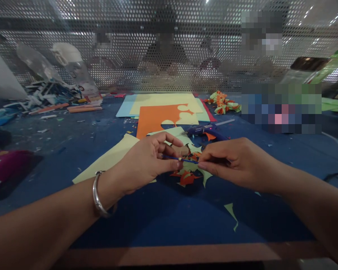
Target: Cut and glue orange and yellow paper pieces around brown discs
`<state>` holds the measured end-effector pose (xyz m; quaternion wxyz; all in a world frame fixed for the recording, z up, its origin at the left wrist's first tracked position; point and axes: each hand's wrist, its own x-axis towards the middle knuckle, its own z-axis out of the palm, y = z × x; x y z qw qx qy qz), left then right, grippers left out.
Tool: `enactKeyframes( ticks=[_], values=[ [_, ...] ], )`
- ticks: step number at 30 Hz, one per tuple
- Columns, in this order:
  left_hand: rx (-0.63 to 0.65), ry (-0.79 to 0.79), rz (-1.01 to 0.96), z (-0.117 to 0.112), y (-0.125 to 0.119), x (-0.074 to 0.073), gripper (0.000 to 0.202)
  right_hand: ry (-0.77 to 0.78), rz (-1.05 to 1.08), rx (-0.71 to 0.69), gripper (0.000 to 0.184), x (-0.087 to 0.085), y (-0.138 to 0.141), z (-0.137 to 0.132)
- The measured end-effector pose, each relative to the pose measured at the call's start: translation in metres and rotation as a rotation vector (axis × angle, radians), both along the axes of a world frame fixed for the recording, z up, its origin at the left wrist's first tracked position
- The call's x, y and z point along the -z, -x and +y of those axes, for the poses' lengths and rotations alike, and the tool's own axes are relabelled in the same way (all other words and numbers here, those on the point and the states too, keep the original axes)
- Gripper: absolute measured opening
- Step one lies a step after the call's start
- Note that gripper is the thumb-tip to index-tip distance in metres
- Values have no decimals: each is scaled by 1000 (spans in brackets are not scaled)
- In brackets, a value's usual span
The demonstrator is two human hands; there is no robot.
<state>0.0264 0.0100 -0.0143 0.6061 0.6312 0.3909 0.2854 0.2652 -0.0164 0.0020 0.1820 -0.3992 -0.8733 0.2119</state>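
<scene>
A thin blue stick (189,161) runs between my two hands above the paper scraps, with a tiny pale yellow bit (180,159) on it. My right hand (238,163) pinches its right end between thumb and fingers. The thumb and curled fingers of my left hand (154,159) close around the other end, near the yellow bit; the index finger is raised. Below the hands lie orange scraps (187,177) and cut pale green paper (205,174). Just behind them rests a dark blue glue gun (204,130).
Cut orange paper (150,116) and a pale yellow sheet (163,102) lie farther back. Orange and green paper pieces (224,103) are heaped right of them. A clear bottle (80,71) and white strips (45,93) stand left, a magenta pouch (12,167) nearer. Perforated metal (124,56) borders the back.
</scene>
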Motion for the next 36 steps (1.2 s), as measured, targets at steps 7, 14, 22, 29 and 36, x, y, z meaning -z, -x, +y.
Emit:
enactKeyframes(
  ticks=[7, 14, 22, 29, 36],
  values=[
    [-127, -33, 16, 4, 1, -6, 34, 56, 14, 89, 25, -4, -1, -1],
    [-308, 10, -192, 10, 2, -3, 25, 64, 63, 203, 28, -8, -10, 2],
    [-315, 162, -306, 9, 0, -5, 12, 28, 108, 264, 23, -12, -11, 3],
    [-310, 237, -335, 6, -1, -3, 19, 86, 49, 256, 24, -11, -15, 5],
    [-269, 278, -327, 0, -6, -1, 21, 5, -162, 184, 26, -7, -7, 8]
  ],
)
